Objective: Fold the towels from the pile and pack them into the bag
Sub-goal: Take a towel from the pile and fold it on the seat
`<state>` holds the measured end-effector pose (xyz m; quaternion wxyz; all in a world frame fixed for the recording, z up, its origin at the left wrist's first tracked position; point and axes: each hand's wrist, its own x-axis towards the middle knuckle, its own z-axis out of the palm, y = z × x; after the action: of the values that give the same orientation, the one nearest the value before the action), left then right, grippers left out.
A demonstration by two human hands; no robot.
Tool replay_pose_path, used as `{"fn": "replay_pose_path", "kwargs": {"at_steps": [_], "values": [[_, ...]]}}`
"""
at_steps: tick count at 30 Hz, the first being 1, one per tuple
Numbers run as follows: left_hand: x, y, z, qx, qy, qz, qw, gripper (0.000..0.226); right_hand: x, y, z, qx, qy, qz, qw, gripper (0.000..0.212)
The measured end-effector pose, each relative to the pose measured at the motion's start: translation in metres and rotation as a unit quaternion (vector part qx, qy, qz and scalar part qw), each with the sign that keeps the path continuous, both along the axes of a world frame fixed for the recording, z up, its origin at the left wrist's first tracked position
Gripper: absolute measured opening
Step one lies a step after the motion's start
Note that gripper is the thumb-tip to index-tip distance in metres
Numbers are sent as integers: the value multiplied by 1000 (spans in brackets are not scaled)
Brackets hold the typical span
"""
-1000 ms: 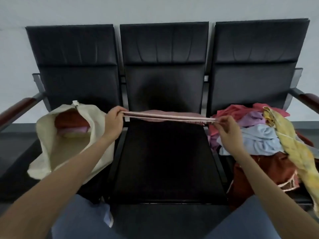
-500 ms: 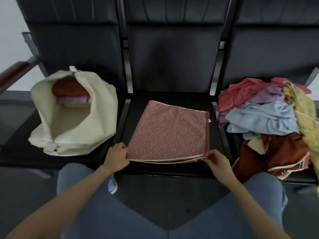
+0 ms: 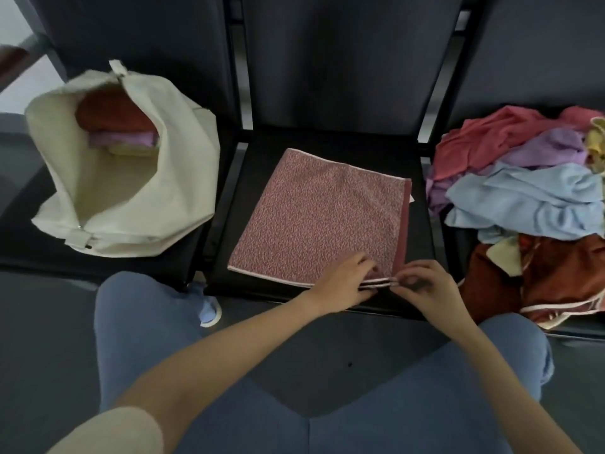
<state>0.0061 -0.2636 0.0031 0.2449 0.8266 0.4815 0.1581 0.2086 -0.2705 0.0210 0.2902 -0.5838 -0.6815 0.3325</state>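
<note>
A pink patterned towel (image 3: 320, 214) lies folded flat on the middle black seat (image 3: 422, 244). Both hands meet at its near right corner. My left hand (image 3: 343, 283) lies over the layered edge with fingers pinching it. My right hand (image 3: 425, 286) pinches the same white-trimmed layers from the right. A cream bag (image 3: 131, 204) lies open on the left seat, with red, purple and yellow folded towels (image 3: 121, 126) inside. The pile of loose towels (image 3: 523, 198) covers the right seat: red, purple, light blue, yellow and rust.
Black seat backs (image 3: 327, 60) rise behind all three seats. My knees in blue trousers (image 3: 147, 322) sit close to the seat fronts. A wooden armrest (image 3: 13, 60) shows at the far left. Dark floor lies between my legs.
The towel, held stretched in the air a second ago, now lies flat on the middle seat. My left hand has slid from the near left corner across to the near right corner beside my right hand.
</note>
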Motion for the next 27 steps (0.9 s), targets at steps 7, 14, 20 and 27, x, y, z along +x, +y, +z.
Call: {"fn": "replay_pose_path", "kwargs": {"at_steps": [7, 14, 20, 27], "values": [[10, 7, 7, 3, -57, 23, 998, 20, 7, 46, -3, -121, 135, -154, 971, 29], [2, 6, 34, -43, -92, 36, 994, 21, -15, 147, -24, -243, 236, -275, 900, 26], [-6, 1, 50, -196, -168, 45, 965, 23, -10, 175, -22, -213, 194, -320, 902, 24], [-12, -4, 65, -362, -269, 72, 890, 11, -1, 177, 14, -104, 174, -328, 923, 24]]}}
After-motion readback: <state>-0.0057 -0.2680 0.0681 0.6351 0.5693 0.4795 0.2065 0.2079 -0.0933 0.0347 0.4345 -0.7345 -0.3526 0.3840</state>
